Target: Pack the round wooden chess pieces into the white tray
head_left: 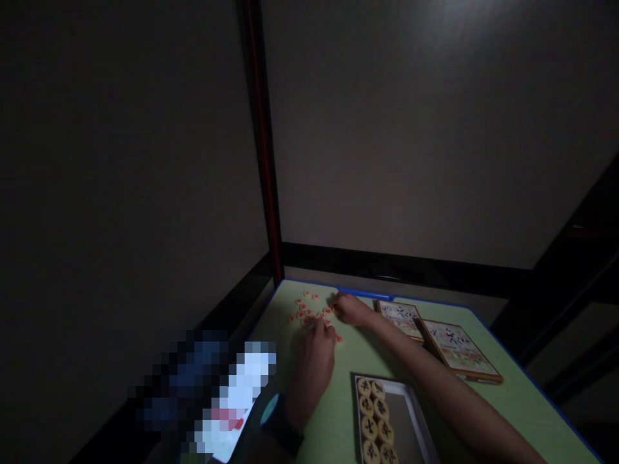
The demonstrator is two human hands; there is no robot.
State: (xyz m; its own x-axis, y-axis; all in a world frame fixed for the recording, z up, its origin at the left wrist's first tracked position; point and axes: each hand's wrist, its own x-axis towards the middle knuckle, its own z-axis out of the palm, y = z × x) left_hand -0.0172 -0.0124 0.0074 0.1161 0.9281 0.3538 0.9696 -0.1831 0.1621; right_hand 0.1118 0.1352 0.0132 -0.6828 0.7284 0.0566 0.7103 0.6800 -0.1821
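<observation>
"While a blurred patch [232, 403] hides part of the lower left, what shows first?"

"A watch [271, 412], then small red-marked discs [300, 315] scattered across the green table [348, 357]."

"And the hands?"

"Left hand [316, 351]: fingers curled low over the discs. Right hand [352, 309]: half closed at some just beyond. Whether either holds one, I can't tell."

"Further right?"

"An open box [405, 419] of black-marked discs [369, 428], cut off below, then two flat pictured packs [461, 351], lettering too small to read."

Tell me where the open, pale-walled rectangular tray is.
The tray sits on the pale-green table at the head view's bottom, right of centre, left of the bare right forearm.
</observation>
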